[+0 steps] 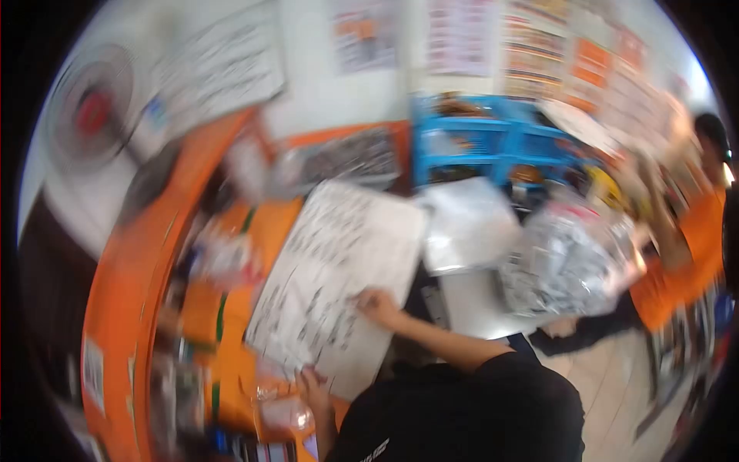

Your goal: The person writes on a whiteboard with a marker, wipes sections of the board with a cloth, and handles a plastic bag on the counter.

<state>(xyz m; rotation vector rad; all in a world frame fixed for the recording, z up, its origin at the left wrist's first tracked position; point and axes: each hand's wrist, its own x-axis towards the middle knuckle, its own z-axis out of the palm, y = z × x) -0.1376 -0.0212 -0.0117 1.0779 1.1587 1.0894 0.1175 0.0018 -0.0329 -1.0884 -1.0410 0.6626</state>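
A whiteboard (346, 258) covered in dark handwriting lies tilted in front of me. My right hand (379, 308) is on its writing surface, fingers curled together; whatever they hold, if anything, is too blurred to make out. At the board's lower left edge is my left hand (314, 391), its fingers against or very close to the edge. Motion blur hides whether they grip it. Below the board, near my left hand, sits a clear plastic container or bag (286, 412).
An orange counter (127, 308) runs along the left, with a fan (92, 108) beyond. Blue crates (466, 138) stand behind the board. Clear plastic bags (566, 258) lie on a metal surface (473, 304) at right. A person in an orange shirt (693, 239) works at far right.
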